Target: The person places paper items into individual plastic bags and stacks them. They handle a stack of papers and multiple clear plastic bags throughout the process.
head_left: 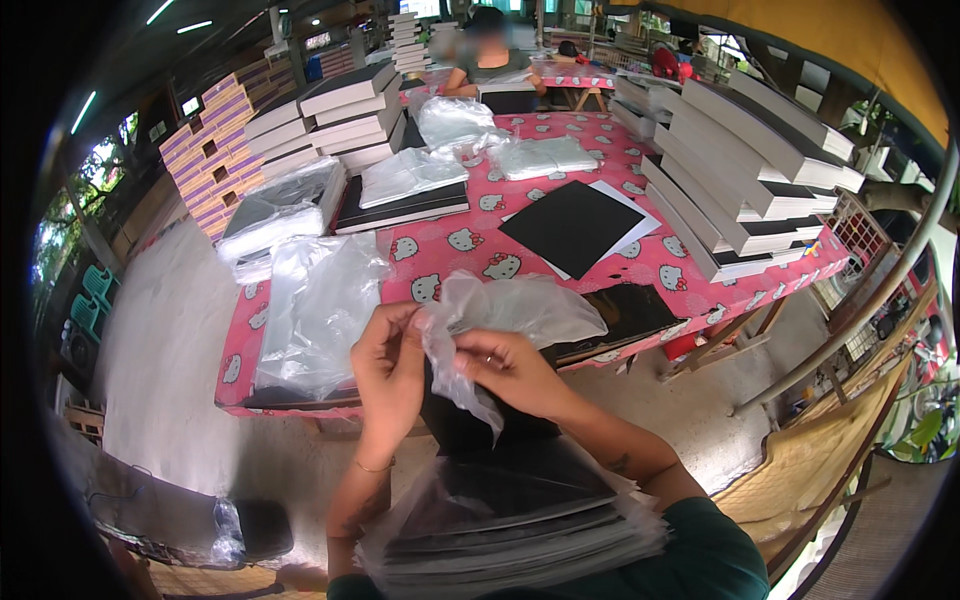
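Observation:
My left hand [387, 362] pinches the gathered edge of a clear plastic bag [530, 303] at the table's near side. The fingers of my right hand [512, 368] close on the same bag a little to the right, and its loose end hangs between them. Below my hands, close to my body, is a stack of black sheets in clear plastic sleeves [510, 500]. Part of a black panel [436, 405] shows behind the hanging plastic. Beyond the bag, a black sheet [572, 228] lies askew over a white sheet [640, 212] on the table.
A pink patterned cloth covers the table [470, 262]. Flat plastic bags [318, 315] lie at the left. Tall stacks of thick black-covered blocks stand left [350, 110] and right [735, 150]. Purple-and-tan boxes [215, 150] rise behind. A person [490, 65] sits at the far side.

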Available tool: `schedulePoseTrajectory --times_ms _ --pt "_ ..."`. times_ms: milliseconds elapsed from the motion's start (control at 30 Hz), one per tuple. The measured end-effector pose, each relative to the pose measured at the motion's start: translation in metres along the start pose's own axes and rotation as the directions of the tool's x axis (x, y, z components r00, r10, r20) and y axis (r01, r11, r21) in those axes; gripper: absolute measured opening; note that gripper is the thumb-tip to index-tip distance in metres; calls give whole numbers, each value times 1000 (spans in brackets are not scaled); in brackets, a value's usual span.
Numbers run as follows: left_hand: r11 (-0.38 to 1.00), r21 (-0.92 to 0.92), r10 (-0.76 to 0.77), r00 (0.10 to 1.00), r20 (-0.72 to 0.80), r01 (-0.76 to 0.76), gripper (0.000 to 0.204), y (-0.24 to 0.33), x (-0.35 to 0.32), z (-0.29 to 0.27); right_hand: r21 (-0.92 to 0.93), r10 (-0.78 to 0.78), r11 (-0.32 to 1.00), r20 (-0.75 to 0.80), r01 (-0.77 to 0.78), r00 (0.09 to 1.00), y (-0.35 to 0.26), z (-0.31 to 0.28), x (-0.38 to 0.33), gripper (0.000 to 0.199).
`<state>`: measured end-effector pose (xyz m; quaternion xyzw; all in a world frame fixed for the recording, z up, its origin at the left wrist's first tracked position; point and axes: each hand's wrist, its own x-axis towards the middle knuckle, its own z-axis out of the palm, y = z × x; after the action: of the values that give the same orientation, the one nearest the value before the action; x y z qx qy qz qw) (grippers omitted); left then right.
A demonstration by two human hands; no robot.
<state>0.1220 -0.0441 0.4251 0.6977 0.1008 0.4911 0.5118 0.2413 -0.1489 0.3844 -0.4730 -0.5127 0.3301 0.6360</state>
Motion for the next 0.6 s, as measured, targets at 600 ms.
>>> schedulePoseTrajectory --times_ms 600 --pt "884 445 235 959 -161 -143 22 -35 -9 -33 507 -38 836 -329 210 944 15 15 -8 11"
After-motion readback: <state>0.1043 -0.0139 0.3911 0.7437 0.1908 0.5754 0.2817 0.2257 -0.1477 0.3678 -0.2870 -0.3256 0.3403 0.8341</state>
